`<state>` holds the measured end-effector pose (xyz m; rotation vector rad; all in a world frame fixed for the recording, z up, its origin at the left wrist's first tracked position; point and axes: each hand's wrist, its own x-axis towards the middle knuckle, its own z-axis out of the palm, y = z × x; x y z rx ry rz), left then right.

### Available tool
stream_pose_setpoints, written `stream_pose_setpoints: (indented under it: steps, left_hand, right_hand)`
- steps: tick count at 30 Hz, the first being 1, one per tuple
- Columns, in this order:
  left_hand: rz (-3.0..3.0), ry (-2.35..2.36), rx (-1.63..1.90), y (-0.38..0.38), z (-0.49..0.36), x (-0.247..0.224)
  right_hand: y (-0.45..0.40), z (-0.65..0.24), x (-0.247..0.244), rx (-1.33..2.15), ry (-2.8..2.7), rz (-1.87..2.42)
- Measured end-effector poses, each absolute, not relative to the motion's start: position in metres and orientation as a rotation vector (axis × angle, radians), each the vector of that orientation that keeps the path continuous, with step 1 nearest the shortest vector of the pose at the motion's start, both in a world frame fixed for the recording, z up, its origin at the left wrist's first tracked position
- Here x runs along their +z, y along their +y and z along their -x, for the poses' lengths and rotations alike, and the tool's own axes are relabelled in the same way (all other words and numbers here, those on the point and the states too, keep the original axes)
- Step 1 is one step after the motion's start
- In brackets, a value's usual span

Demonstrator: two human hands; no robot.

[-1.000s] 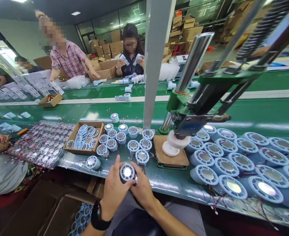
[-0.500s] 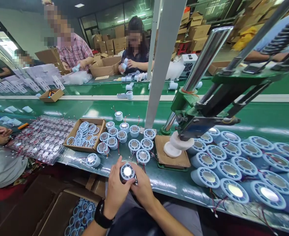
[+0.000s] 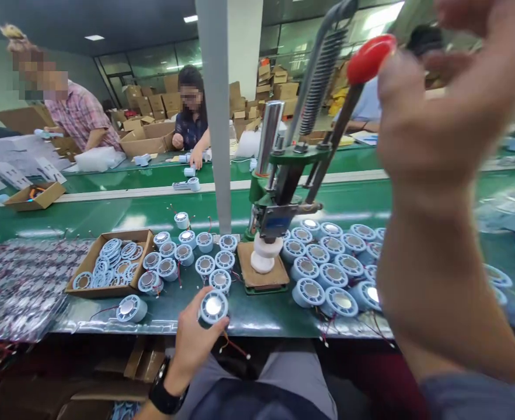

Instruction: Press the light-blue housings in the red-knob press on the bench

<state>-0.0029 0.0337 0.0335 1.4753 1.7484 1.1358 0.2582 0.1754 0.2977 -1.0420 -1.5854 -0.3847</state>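
- L hand point(image 3: 192, 344) closed on a unit point(image 3: 214, 306), thumb one side, fingers the other; unit's face-up at the bench's point(image 3: 257, 318) near edge, L of & in front of the press point(image 3: 279, 217).
- R hand point(image 3: 452, 111) up by the red knob point(image 3: 369, 59) atop the lever point(image 3: 345, 116); fingers apart, blurry, part out of frame. Can't tell if it's touching.
- Handling, imo: grip unit by its side wall, face level, thumb off the shiny centre; let its wires point(image 3: 238, 348) hang free so they don't get pinched.
- W/ the lever in use, fingers should stay clear of the white pad point(image 3: 268, 247) & white disc point(image 3: 262, 262) below it; off-centre load would prob. tip a unit.
- In the way: loose units point(image 3: 183, 254) just L of press, more units point(image 3: 316, 254) packed close on R, some wires over the edge.
- Farther L: box point(image 3: 95, 291) w/ rings point(image 3: 111, 256), then boards point(image 3: 25, 280).
- Behind: post point(image 3: 216, 116), co-workers in plaid point(image 3: 82, 116) & dark top point(image 3: 192, 128).
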Motion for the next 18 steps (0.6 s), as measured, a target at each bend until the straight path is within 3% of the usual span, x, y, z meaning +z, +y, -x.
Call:
stream_pose_setpoints:
  steps: [3, 9, 18]
  left_hand:
    - [-1.575, 1.636, 1.116, 0.075, -0.028, 0.055]
    - [-1.6, 1.426, 1.211, 0.156, -0.073, 0.061]
    - [-1.483, 1.124, 1.121, 0.172, -0.096, 0.047]
  right_hand:
    - [0.225, -0.26, 0.329, -0.216, -1.572, 1.071]
    - [0.25, -0.254, 0.323, -0.123, -1.541, 1.042]
    - [0.251, -0.251, 0.331, -0.045, -1.518, 1.041]
